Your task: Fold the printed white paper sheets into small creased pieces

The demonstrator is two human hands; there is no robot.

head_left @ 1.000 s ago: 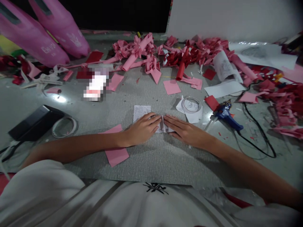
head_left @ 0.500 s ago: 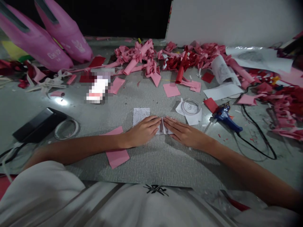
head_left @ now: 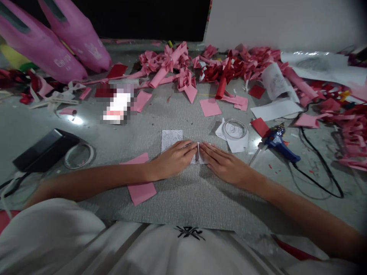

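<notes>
A small piece of white paper [head_left: 201,157] with a raised crease down its middle lies on the grey mat in front of me. My left hand [head_left: 177,158] rests flat over its left part, fingers stretched out toward the crease. From the other side, my right hand [head_left: 222,162] lies flat on the right part, its fingertips close to the same crease. Both hands hide much of the paper. Just behind my left hand is a speckled white paper square [head_left: 172,138]. Under my left forearm are pink paper pieces [head_left: 141,191].
A tape roll on white scraps [head_left: 235,129] and a blue glue gun [head_left: 282,145] with a black cord lie to the right. On the left are another tape roll [head_left: 78,156], a black box-shaped device [head_left: 46,149] and pink bottles [head_left: 80,38]. Pink and red paper strips [head_left: 169,65] line the back.
Both hands stay on the paper, and the gap between their fingertips looks slightly narrower. The view has shifted a little.
</notes>
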